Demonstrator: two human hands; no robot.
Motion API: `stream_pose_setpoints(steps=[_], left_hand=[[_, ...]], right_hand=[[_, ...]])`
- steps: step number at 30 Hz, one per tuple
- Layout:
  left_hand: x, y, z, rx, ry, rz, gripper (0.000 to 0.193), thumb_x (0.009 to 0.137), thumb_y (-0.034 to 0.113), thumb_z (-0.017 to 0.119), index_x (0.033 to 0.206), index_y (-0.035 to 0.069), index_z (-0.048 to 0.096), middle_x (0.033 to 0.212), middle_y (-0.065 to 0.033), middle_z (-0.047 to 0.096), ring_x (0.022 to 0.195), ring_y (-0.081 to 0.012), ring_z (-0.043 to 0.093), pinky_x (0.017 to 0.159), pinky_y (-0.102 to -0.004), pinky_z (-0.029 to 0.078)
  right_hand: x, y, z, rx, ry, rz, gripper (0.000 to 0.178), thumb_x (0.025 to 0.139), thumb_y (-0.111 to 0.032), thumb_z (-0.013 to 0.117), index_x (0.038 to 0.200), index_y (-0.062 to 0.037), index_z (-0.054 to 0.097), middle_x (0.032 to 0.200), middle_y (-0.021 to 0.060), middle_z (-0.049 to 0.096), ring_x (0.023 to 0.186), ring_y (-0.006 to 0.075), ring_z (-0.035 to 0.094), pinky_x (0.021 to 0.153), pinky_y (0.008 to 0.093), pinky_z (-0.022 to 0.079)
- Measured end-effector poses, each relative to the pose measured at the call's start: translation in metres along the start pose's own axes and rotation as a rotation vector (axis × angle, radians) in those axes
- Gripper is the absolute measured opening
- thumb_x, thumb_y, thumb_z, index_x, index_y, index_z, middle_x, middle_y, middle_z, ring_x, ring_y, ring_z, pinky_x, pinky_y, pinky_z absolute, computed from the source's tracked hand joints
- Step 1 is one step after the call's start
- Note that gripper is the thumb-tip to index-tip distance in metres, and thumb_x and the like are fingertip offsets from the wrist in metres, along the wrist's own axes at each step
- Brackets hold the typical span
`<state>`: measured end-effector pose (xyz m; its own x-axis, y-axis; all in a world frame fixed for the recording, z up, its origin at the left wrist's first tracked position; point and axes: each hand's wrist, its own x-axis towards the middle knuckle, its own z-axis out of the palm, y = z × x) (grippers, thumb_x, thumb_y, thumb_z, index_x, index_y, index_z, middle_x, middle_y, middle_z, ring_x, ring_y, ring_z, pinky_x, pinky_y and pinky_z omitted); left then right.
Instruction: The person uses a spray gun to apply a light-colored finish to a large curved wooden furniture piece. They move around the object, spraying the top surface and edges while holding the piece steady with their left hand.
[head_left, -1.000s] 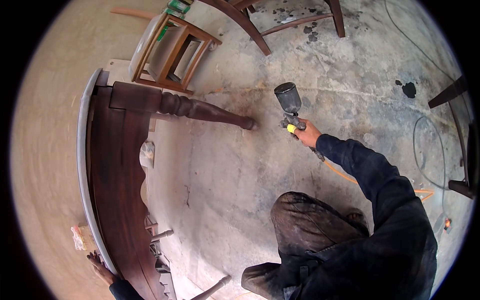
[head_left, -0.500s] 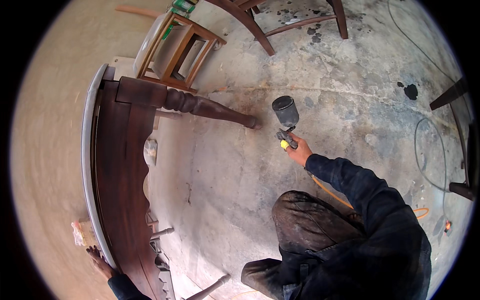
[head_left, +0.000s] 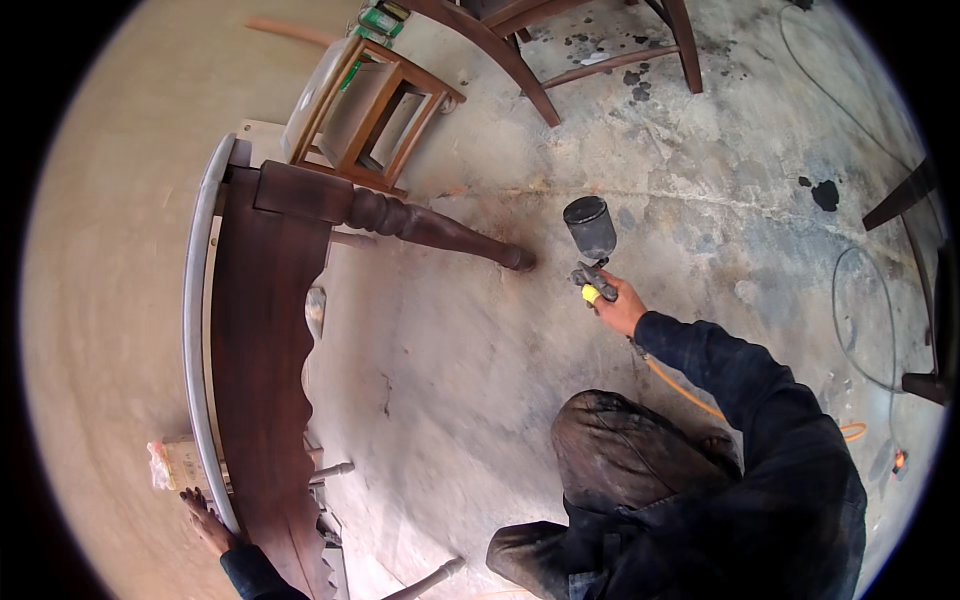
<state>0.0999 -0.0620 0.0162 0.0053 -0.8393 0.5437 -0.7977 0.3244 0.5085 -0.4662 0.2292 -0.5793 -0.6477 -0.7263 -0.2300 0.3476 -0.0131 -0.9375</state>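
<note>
My right hand (head_left: 624,304) is closed round a spray gun (head_left: 596,284) with a dark round cup (head_left: 590,228) and a yellow part near the fingers. An orange hose (head_left: 685,390) runs back from it under my arm. At left stands a dark brown wooden table (head_left: 262,380) with a scalloped apron, a pale grey top edge and a turned leg (head_left: 440,230). The gun is apart from the table, to the right of that leg. My left hand (head_left: 208,522) lies at the table's near left edge, fingers stretched out; its contact underneath is hidden.
Beyond the table a small wooden stool-like frame (head_left: 375,125) stands near green cans (head_left: 380,20). A dark wooden chair (head_left: 520,70) is at the top. A cardboard box (head_left: 180,462) lies by my left hand. A thin cable (head_left: 835,300) loops over the stained concrete floor at right.
The whole scene has shifted slightly right and down in the view. The spray gun stays in my right hand, and my left hand stays at the table edge.
</note>
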Motion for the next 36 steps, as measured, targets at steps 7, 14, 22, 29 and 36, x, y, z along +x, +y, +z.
stream_pose_setpoints(steps=[7,14,22,29,36], left_hand=[[0.010,-0.016,-0.021,-0.023,-0.004,0.048,0.066,0.108,0.049,0.034,0.156,0.004,0.032,0.157,-0.0167,0.039,0.146,-0.0285,0.037,0.119,-0.0420,0.027],[0.006,-0.009,0.004,-0.034,0.011,0.025,0.069,0.108,0.048,0.036,0.154,-0.003,0.031,0.153,-0.0226,0.042,0.142,-0.0291,0.041,0.118,-0.0382,0.031],[-0.008,0.000,0.013,-0.049,0.013,0.084,0.075,0.106,0.054,0.038,0.153,-0.004,0.034,0.151,-0.0253,0.044,0.139,-0.0293,0.045,0.114,-0.0367,0.035],[-0.002,-0.002,0.011,-0.030,-0.029,0.065,0.076,0.105,0.054,0.038,0.153,-0.004,0.033,0.152,-0.0253,0.043,0.139,-0.0297,0.045,0.114,-0.0373,0.036],[-0.006,-0.013,0.012,-0.071,0.047,0.102,0.064,0.109,0.045,0.035,0.144,-0.007,0.046,0.139,-0.0217,0.057,0.129,-0.0277,0.053,0.111,-0.0369,0.037]], right_hand=[[-0.008,-0.148,-0.041,-0.120,-0.245,0.136,0.025,0.093,-0.010,0.053,0.117,-0.0064,0.060,0.078,0.0016,0.061,0.058,0.0087,0.052,0.044,0.0278,0.040],[-0.020,-0.259,-0.047,-0.040,-0.293,-0.031,0.017,0.093,-0.012,0.052,0.108,-0.0071,0.059,0.073,0.0018,0.059,0.047,0.0079,0.043,0.039,0.0266,0.035],[-0.034,-0.319,-0.034,0.141,-0.347,-0.156,0.019,0.097,-0.013,0.052,0.113,-0.0073,0.061,0.090,0.0044,0.065,0.070,0.0078,0.054,0.040,0.0225,0.032],[-0.012,-0.228,-0.027,0.016,-0.246,0.032,0.015,0.096,-0.014,0.055,0.108,-0.0089,0.061,0.080,0.0012,0.061,0.061,0.0062,0.051,0.040,0.0240,0.032],[-0.020,-0.176,-0.017,-0.311,-0.217,-0.121,0.040,0.093,-0.004,0.055,0.132,-0.0091,0.058,0.079,0.0005,0.063,0.062,0.0073,0.053,0.057,0.0267,0.045]])
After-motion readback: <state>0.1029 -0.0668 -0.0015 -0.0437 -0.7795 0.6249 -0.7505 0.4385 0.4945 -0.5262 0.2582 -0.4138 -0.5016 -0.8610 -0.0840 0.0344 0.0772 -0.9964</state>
